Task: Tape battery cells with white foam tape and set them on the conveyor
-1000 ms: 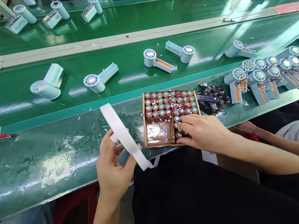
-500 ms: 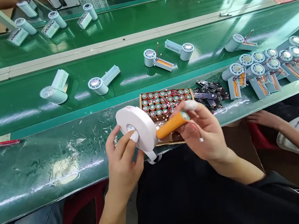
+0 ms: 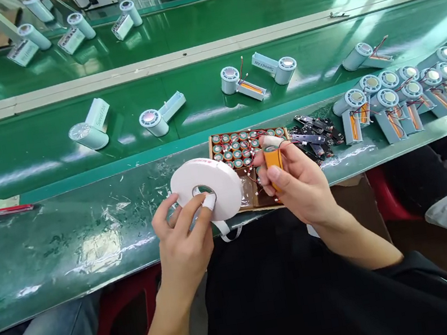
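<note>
White tape roll in your left hand, orange cell in your right hand

Pale-blue fan units crowd the bench rightward, beside piled dark circuit boards. Your left fingertips grip the flat ring at its hub; your right fingers pinch the smooth cylinder. Both partly block the cardboard box, where red-wired cells stand in rows.
</note>
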The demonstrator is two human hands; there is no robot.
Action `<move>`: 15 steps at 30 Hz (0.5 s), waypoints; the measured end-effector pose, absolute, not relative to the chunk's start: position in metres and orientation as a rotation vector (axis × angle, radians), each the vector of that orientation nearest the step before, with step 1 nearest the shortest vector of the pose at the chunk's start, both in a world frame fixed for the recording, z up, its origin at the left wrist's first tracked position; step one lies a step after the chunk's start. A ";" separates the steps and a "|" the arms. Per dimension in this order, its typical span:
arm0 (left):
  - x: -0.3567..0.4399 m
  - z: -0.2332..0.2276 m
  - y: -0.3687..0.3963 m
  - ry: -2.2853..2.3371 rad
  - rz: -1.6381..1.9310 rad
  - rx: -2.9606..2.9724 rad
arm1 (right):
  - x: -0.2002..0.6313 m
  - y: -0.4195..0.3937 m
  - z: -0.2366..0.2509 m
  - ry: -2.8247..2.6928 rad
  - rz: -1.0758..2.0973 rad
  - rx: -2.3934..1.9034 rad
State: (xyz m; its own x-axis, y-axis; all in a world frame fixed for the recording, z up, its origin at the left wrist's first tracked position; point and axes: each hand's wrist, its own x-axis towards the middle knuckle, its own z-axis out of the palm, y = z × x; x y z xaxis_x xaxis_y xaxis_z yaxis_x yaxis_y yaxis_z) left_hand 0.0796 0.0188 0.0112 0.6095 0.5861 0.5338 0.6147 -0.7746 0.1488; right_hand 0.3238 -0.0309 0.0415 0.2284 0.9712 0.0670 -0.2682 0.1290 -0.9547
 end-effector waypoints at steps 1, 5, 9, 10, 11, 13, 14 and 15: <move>0.079 0.012 0.018 -1.026 -0.871 -2.782 | 0.324 -0.032 0.040 -0.971 1.051 -1.056; 0.077 0.016 0.017 -1.008 -0.769 -2.809 | 0.324 -0.032 0.044 -1.224 0.944 -1.182; 0.073 0.023 0.020 -0.988 -0.686 -2.759 | 0.333 -0.027 0.047 -1.418 1.080 -1.232; 0.071 0.024 0.021 -0.983 -0.679 -2.744 | 0.336 -0.026 0.046 -1.414 1.110 -1.249; 0.070 0.026 0.023 -0.976 -0.675 -2.743 | 0.338 -0.026 0.045 -1.386 1.131 -1.259; 0.070 0.028 0.025 -0.980 -0.667 -2.775 | 0.335 -0.024 0.039 -1.273 1.140 -1.231; 0.072 0.028 0.025 -0.996 -0.672 -2.794 | 0.330 -0.024 0.036 -1.189 1.118 -1.185; 0.076 0.027 0.025 -1.019 -0.689 -2.803 | 0.322 -0.022 0.031 -1.080 1.067 -1.123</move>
State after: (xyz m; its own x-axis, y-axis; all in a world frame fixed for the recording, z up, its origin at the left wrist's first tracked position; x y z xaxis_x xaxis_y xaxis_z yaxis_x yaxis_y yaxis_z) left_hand 0.0759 0.0247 0.0269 0.6777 0.5904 0.4383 0.6265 -0.7757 0.0762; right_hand 0.3220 -0.0222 0.0315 0.1516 0.9832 0.1020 -0.0903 0.1166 -0.9891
